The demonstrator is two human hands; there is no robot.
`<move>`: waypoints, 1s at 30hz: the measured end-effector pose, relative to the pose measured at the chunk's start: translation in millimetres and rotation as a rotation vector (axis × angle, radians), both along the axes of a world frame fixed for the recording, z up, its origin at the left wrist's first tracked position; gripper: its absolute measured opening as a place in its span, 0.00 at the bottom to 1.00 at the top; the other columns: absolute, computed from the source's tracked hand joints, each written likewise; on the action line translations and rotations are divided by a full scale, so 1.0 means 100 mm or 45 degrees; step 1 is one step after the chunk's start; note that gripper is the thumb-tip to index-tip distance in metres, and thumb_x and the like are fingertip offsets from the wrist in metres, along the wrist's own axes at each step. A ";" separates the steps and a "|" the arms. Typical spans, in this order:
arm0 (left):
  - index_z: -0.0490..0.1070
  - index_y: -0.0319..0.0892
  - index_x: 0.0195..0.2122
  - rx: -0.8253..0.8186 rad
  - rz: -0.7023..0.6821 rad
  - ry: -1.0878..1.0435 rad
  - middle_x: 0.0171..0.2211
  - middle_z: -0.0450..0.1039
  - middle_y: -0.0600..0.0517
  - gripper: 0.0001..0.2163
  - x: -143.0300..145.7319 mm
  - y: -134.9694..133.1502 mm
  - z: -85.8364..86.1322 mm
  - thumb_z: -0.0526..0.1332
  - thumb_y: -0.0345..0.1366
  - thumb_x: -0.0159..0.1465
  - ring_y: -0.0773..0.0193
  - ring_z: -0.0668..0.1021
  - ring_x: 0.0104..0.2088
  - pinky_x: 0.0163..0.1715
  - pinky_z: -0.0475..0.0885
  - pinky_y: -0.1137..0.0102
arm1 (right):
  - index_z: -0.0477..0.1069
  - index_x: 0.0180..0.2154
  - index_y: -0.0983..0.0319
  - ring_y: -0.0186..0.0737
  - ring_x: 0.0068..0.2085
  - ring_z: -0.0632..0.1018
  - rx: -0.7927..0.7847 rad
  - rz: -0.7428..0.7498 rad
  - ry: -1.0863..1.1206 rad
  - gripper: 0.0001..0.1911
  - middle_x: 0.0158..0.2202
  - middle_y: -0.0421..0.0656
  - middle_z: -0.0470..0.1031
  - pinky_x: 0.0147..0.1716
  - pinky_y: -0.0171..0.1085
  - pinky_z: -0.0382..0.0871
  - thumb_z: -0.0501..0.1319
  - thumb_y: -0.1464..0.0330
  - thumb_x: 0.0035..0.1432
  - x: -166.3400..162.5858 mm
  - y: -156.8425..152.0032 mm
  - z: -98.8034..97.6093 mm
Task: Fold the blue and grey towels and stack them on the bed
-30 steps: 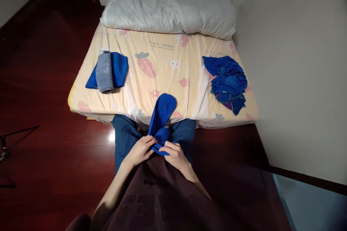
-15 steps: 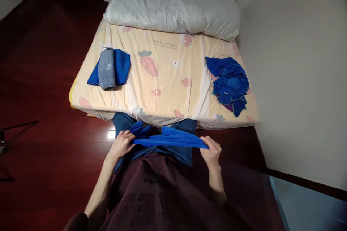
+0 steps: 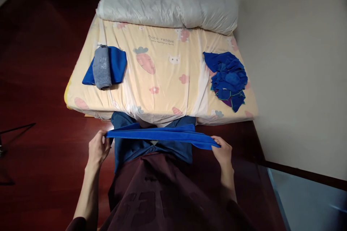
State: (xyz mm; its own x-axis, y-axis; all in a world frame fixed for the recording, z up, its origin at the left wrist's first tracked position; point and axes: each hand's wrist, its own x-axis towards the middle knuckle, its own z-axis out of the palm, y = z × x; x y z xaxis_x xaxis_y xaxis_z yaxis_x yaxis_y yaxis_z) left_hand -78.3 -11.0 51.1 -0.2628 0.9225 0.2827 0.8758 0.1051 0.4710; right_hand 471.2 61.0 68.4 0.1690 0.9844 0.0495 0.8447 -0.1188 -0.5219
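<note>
A bright blue cloth (image 3: 159, 133), which looks like a towel, is stretched between my two hands above my lap. My left hand (image 3: 99, 146) pinches its left end, and my right hand (image 3: 222, 150) grips the right end. The cloth hangs in loose layers and its lower part is hidden. On the bed's left side lies a folded blue cloth (image 3: 119, 65) with a rolled grey towel (image 3: 102, 68) on top. A crumpled heap of blue cloths (image 3: 229, 75) with green edging lies on the right side, with a bit of purple showing under it.
The bed (image 3: 165, 95) has a pale yellow sheet printed with carrots and rabbits. A thick grey-white quilt (image 3: 168, 0) lies folded across its far end. A wall (image 3: 292, 61) rises close on the right, and dark red floor (image 3: 40, 90) lies to the left.
My hands have moved apart, the left one mostly outward to the left, the right one slightly right. The blue cloth is now pulled out longer between them.
</note>
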 end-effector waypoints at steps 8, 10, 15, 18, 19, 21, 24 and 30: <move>0.73 0.47 0.45 0.293 0.291 0.159 0.38 0.80 0.48 0.10 -0.28 -0.09 0.11 0.59 0.30 0.62 0.57 0.82 0.33 0.30 0.73 0.67 | 0.58 0.23 0.58 0.33 0.25 0.61 -0.270 0.170 0.138 0.05 0.21 0.34 0.57 0.26 0.32 0.54 0.55 0.68 0.45 0.16 -0.09 -0.18; 0.75 0.49 0.47 0.461 0.239 0.281 0.38 0.80 0.48 0.15 -0.34 -0.10 0.11 0.59 0.27 0.61 0.57 0.83 0.34 0.31 0.74 0.67 | 0.50 0.22 0.58 0.32 0.25 0.57 -0.317 0.182 0.143 0.09 0.21 0.34 0.52 0.25 0.32 0.49 0.54 0.68 0.45 0.19 -0.09 -0.13; 0.80 0.50 0.46 0.854 0.184 0.401 0.33 0.80 0.47 0.18 -0.39 -0.12 0.16 0.59 0.24 0.61 0.57 0.82 0.30 0.31 0.76 0.66 | 0.46 0.23 0.57 0.31 0.26 0.54 -0.362 0.162 0.214 0.15 0.22 0.34 0.48 0.24 0.32 0.47 0.56 0.66 0.44 0.21 -0.02 -0.01; 0.82 0.47 0.42 0.895 0.196 0.304 0.30 0.80 0.48 0.12 -0.43 -0.10 0.33 0.62 0.28 0.62 0.58 0.82 0.28 0.30 0.75 0.68 | 0.47 0.22 0.57 0.31 0.25 0.53 -0.399 0.184 0.251 0.17 0.22 0.33 0.48 0.23 0.32 0.47 0.59 0.64 0.43 0.21 0.04 0.01; 0.82 0.46 0.40 0.881 0.202 0.274 0.29 0.80 0.49 0.09 -0.46 -0.09 0.41 0.64 0.29 0.62 0.59 0.81 0.27 0.29 0.74 0.69 | 0.47 0.21 0.57 0.31 0.25 0.53 -0.392 0.188 0.260 0.18 0.22 0.33 0.48 0.23 0.32 0.47 0.60 0.64 0.44 0.20 0.06 0.01; 0.82 0.45 0.36 0.828 0.230 0.233 0.27 0.80 0.50 0.03 -0.52 -0.06 0.59 0.69 0.33 0.60 0.62 0.80 0.25 0.28 0.72 0.71 | 0.49 0.21 0.57 0.31 0.25 0.54 -0.370 0.207 0.309 0.20 0.21 0.33 0.49 0.23 0.31 0.49 0.63 0.62 0.45 0.21 0.09 0.03; 0.82 0.43 0.35 0.642 0.287 0.128 0.30 0.81 0.50 0.05 -0.63 0.02 0.88 0.68 0.37 0.62 0.63 0.80 0.29 0.32 0.72 0.71 | 0.54 0.20 0.58 0.32 0.25 0.61 -0.417 0.280 0.503 0.23 0.22 0.34 0.57 0.24 0.32 0.57 0.69 0.60 0.45 0.25 0.15 0.10; 0.81 0.41 0.44 0.322 0.222 -0.074 0.41 0.81 0.49 0.12 -0.81 0.33 1.22 0.60 0.40 0.69 0.62 0.81 0.40 0.43 0.74 0.69 | 0.69 0.21 0.60 0.37 0.25 0.71 -0.266 0.196 0.847 0.18 0.26 0.40 0.72 0.23 0.37 0.66 0.76 0.60 0.37 0.40 0.38 0.18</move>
